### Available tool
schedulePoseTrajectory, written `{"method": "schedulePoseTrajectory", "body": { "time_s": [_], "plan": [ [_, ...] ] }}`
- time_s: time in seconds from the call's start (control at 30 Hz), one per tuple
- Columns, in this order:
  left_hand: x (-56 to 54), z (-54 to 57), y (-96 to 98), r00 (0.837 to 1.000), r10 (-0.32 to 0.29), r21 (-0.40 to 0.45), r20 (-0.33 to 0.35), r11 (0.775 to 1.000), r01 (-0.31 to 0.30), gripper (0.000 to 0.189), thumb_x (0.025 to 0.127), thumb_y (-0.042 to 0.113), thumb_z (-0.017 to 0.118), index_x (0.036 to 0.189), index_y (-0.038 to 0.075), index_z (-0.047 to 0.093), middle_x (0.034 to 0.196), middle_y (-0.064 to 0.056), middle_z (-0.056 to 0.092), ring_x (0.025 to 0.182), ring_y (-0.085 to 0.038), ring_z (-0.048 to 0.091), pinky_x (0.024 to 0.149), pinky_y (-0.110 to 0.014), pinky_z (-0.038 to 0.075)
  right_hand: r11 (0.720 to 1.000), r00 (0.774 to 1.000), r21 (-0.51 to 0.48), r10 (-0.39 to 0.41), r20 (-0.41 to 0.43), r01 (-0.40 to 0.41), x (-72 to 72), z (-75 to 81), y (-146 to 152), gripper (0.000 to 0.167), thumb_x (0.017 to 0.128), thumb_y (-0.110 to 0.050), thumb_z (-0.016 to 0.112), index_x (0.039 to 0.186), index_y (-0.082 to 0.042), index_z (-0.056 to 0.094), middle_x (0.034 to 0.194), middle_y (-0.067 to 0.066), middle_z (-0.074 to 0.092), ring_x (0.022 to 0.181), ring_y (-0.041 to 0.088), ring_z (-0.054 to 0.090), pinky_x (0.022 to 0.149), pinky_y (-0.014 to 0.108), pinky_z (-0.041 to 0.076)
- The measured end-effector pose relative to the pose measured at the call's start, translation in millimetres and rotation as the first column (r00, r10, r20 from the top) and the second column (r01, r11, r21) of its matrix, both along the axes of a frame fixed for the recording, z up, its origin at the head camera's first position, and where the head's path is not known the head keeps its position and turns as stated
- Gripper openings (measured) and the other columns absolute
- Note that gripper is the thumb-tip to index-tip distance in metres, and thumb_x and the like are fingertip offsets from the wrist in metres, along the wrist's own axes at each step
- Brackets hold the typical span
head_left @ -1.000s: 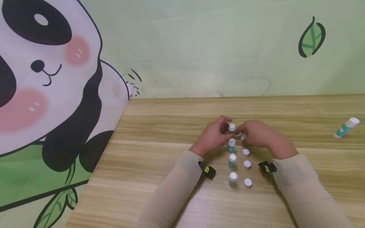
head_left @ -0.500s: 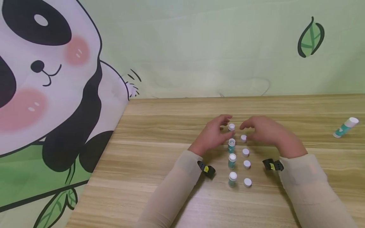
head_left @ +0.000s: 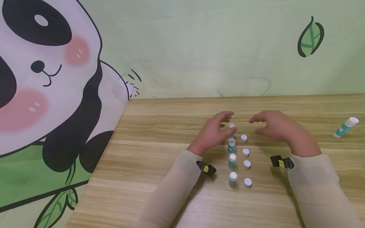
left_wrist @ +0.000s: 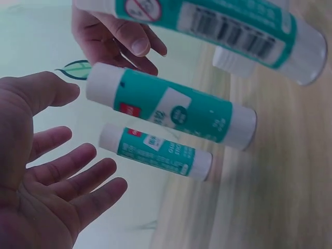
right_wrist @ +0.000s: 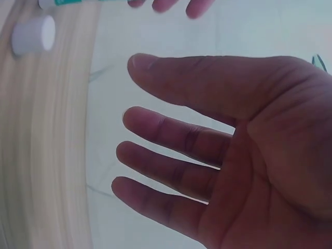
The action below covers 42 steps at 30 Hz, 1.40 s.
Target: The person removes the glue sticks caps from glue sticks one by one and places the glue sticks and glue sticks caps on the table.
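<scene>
Several uncapped glue sticks, teal with white ends, stand upright in a column on the table. The farthest glue stick (head_left: 231, 126) is beside my left hand (head_left: 211, 133), whose thumb overlaps it in the head view. The left wrist view shows that hand's fingers (left_wrist: 93, 176) spread and loose, apart from the farthest stick. Closer to me are the second glue stick (head_left: 232, 145), a third glue stick (head_left: 232, 161) and the nearest one (head_left: 233, 179). To the right of each lies a white cap (head_left: 243, 138). My right hand (head_left: 278, 125) hovers right of the caps, fingers relaxed, holding nothing.
Far to the right on the wooden table (head_left: 159, 126) stands another glue stick (head_left: 345, 127) with its white cap on. Behind the table hangs a pale green backdrop (head_left: 185, 50) with a printed panda (head_left: 51, 72).
My right hand has let go of the farthest cap, leaving it on the table, and moved away to the right. My left fingers have loosened from the farthest glue stick.
</scene>
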<state>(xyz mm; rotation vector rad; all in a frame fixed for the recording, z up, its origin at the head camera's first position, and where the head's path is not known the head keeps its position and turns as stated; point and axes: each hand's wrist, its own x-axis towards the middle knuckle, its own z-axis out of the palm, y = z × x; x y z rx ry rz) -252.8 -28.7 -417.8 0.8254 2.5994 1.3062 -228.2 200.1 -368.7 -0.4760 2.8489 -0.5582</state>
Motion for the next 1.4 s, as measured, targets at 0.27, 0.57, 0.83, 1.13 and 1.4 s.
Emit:
{"method": "schedulePoseTrajectory", "body": {
  "time_s": [0.27,0.57,0.83,1.13,1.4],
  "plan": [
    [5.2,7.7,1.3,1.000,-0.011,-0.006,-0.029,1.000,0.011,0.053,0.094,0.032,0.062,0.142,0.017,0.044,0.137,-0.004,0.056,0.124,-0.017,0.054,0.101,-0.026,0.047,0.999,0.999,0.005,-0.036,-0.021,0.036,0.3,4.6,15.7,0.039,0.090,-0.018,0.066,0.126,-0.005,0.061,0.131,0.028,0.056,0.121,0.048,0.050,0.099,0.063,0.040],
    [11.5,17.6,4.1,0.996,-0.047,-0.036,-0.071,0.998,0.045,0.053,0.095,0.032,0.062,0.142,0.015,0.044,0.142,-0.001,0.052,0.127,-0.014,0.051,0.104,-0.032,0.046,0.996,0.995,0.002,-0.084,-0.061,0.084,1.9,7.4,41.1,0.040,0.091,-0.020,0.065,0.128,-0.005,0.059,0.129,0.030,0.056,0.116,0.048,0.052,0.093,0.063,0.043],
    [13.5,25.4,6.4,0.991,-0.069,-0.086,-0.116,0.995,0.059,0.054,0.095,0.035,0.061,0.142,0.015,0.044,0.142,0.000,0.051,0.127,-0.012,0.051,0.104,-0.024,0.044,0.991,0.988,-0.006,-0.137,-0.072,0.137,3.8,9.8,60.9,0.041,0.093,-0.021,0.062,0.130,-0.005,0.057,0.131,0.032,0.053,0.118,0.049,0.050,0.093,0.065,0.041],
    [14.9,30.2,9.5,0.989,-0.085,-0.106,-0.124,0.992,0.072,0.054,0.095,0.035,0.061,0.143,0.016,0.043,0.141,0.001,0.052,0.126,-0.011,0.052,0.103,-0.022,0.043,0.989,0.988,0.006,-0.146,-0.047,0.146,6.0,11.3,68.7,0.042,0.094,-0.023,0.061,0.131,-0.005,0.056,0.131,0.033,0.052,0.117,0.049,0.050,0.092,0.065,0.041],
    [15.6,31.4,10.5,0.989,-0.089,-0.117,-0.117,0.990,0.075,0.054,0.095,0.035,0.061,0.143,0.016,0.044,0.141,0.001,0.052,0.127,-0.011,0.052,0.104,-0.022,0.043,0.991,0.991,0.024,-0.129,-0.038,0.130,9.5,7.9,75.2,0.042,0.093,-0.020,0.062,0.131,-0.003,0.055,0.129,0.034,0.053,0.115,0.050,0.050,0.091,0.064,0.042]
  ]
}}
